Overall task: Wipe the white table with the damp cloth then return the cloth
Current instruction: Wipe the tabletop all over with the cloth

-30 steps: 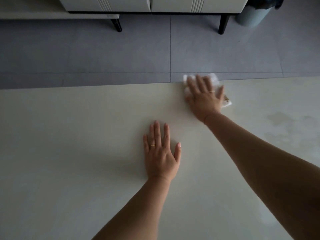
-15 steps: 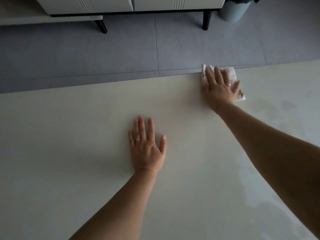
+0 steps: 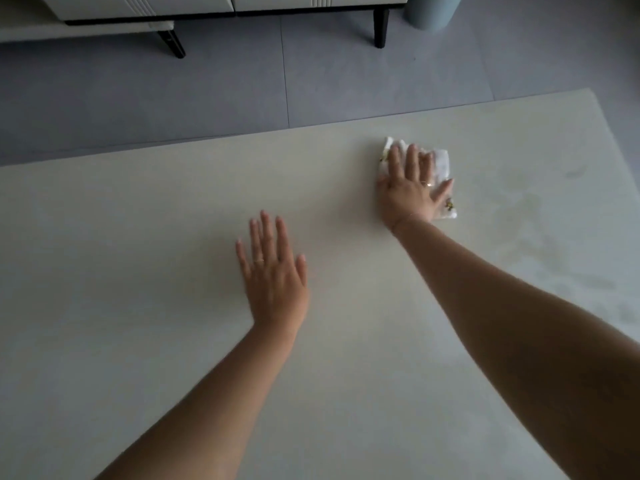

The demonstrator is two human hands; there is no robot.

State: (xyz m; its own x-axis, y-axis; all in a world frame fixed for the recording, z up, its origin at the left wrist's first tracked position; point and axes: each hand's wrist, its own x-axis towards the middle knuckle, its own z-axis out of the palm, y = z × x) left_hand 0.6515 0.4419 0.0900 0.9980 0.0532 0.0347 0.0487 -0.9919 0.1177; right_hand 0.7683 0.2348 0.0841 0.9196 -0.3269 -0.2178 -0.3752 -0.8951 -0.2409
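Observation:
The white table fills most of the view. My right hand presses flat, fingers straight, on a folded white cloth with small yellow marks, a short way in from the table's far edge. Most of the cloth is hidden under the palm. My left hand rests flat on the bare tabletop near the middle, fingers spread, holding nothing.
Damp streaks show on the table to the right of the cloth. Beyond the far edge lies grey tiled floor. A white cabinet on black legs and a pale blue bin stand at the back.
My right hand has slid the cloth rightward along the far edge and then pulled it back toward me, away from that edge. The left hand stays flat on the table.

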